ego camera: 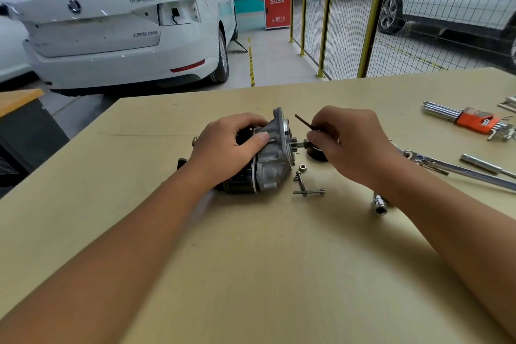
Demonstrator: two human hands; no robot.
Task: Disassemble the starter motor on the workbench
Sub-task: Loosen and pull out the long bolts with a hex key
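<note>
**Working a hex key at the starter's nose end**

The starter [259,156] lies on its side near the middle of the tabletop [279,260], black body to the left, grey cast nose housing to the right. The left hand [223,148] wraps over the body, fingers curled round it and the thumb pressed on the housing, pinning it down. The right hand [346,145] pinches a dark hex key [305,122] between thumb and fingertips, just beside the shaft end that sticks out of the housing; the key's free arm angles up and to the left. Whether its tip is seated in a fastener cannot be told, since the fingers hide it.

Two long bolts [307,190] and a nut [302,167] lie loose on the tabletop just in front of the housing, so the through-fasteners seem already out. A socket [379,204] stands near the right forearm, and a hex key set [474,120] lies well apart to the right.

To do this step well, the key probably needs to sit fully and squarely in its socket before any turn, with the left hand bearing down so the starter cannot roll. A half-seated key could round the recess. Loose parts are best kept grouped together.
</note>
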